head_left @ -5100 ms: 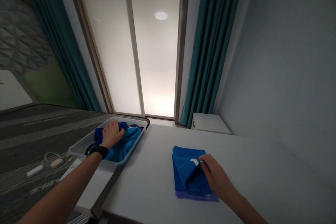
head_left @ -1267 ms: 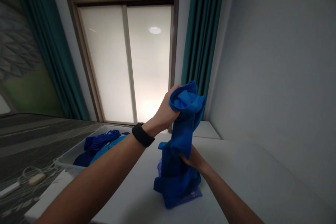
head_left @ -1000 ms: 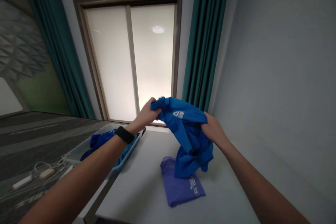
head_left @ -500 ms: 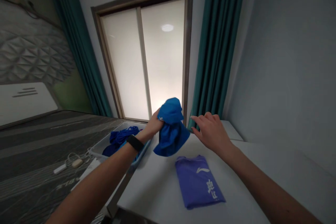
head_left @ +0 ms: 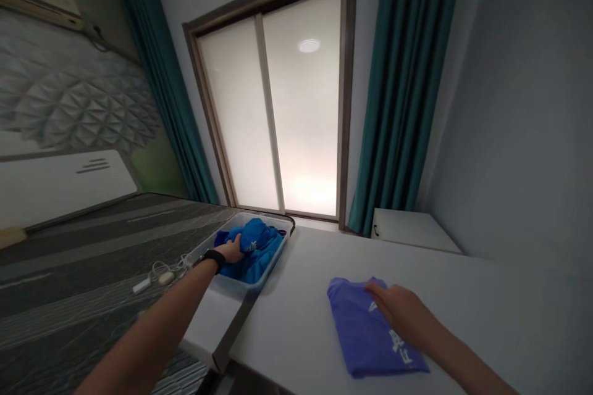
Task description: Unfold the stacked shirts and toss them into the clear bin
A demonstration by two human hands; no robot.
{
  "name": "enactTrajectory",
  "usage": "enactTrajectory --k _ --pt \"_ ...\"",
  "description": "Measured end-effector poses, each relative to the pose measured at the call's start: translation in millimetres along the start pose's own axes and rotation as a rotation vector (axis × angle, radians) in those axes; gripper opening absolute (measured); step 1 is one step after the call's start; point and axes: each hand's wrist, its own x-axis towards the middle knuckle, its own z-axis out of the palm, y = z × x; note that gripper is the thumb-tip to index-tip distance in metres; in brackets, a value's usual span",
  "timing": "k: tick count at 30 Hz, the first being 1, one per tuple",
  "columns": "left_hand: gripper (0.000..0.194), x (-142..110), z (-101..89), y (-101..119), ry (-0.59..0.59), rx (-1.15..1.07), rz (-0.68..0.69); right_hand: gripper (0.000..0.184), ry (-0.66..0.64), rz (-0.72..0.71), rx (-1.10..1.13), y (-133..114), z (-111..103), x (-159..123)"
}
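Observation:
My left hand (head_left: 231,249) reaches into the clear plastic bin (head_left: 260,284) at centre left, its fingers closed on a blue hat (head_left: 254,236) with small white lettering. Under and around the hat lies more crumpled blue clothing (head_left: 259,263). A black band circles my left wrist. On the white tabletop, my right hand (head_left: 399,311) is at the top edge of a folded purple T-shirt (head_left: 359,333) with white print. Its fingers are together and appear to pinch the fabric; the hand covers part of the print.
The white table (head_left: 287,333) stretches to the right wall. Left of the bin is a dark striped bed (head_left: 83,259), with a white charger and cable (head_left: 160,274) on it. A white cabinet (head_left: 414,228) stands behind the table, by a teal curtain (head_left: 398,105).
My left hand has carried the blue hat from over the table down left into the bin. My right hand has dropped from the air onto the purple T-shirt. The view has shifted.

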Motion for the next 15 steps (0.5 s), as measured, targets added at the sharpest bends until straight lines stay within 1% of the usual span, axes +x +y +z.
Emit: enactTrajectory --k 1,3,4,5,6,7,8,9,10,11,13,14,15 --pt "0.039 -1.4 5.1 -3.7 -0.032 0.042 -0.057 0.035 -0.006 -0.026 0.035 2.1 3.8 -7.0" --pt "0.048 0.9 7.6 -7.2 -0.083 0.144 -0.189 0.03 -0.042 -0.093 0.125 4.5 7.7 -22.0" --pt "0.055 3.6 6.1 -6.3 -0.1 0.178 -0.225 0.037 -0.075 -0.116 0.158 4.6 8.2 -29.1" --pt "0.063 6.4 4.0 -2.7 -0.096 0.215 -0.232 0.048 -0.113 -0.129 0.171 4.1 8.1 -35.3" --pt "0.07 8.5 2.2 4.2 -0.065 0.258 -0.202 0.056 -0.145 -0.133 0.166 3.0 8.0 -40.3" --pt "0.074 9.0 1.3 14.9 -0.013 0.305 -0.137 0.055 -0.162 -0.133 0.146 1.7 7.8 -43.6" --pt "0.073 7.3 2.0 29.5 0.051 0.351 -0.046 0.044 -0.164 -0.132 0.119 0.3 7.7 -45.3" --pt "0.068 2.8 4.7 48.1 0.123 0.389 0.079 0.028 -0.156 -0.133 0.095 -1.0 7.5 -45.4" --pt "0.062 -4.5 9.3 69.8 0.138 0.379 0.187 0.014 -0.141 -0.132 0.079 -1.9 7.0 -44.1" --pt "0.054 -14.7 15.6 93.7 0.106 0.332 0.271 0.015 -0.118 -0.123 0.07 -2.4 5.9 -41.8" --pt "0.035 -40.2 31.0 143.6 -0.059 0.174 0.402 0.024 -0.049 -0.086 0.058 -2.7 0.4 -35.6" --pt "0.033 -53.3 38.6 167.0 -0.161 0.087 0.466 0.026 0.0 -0.064 0.041 -2.7 -4.7 -32.2" --pt "0.035 -64.7 45.0 188.2 -0.218 0.005 0.527 0.026 0.057 -0.045 0.014 -2.8 -11.6 -28.8"
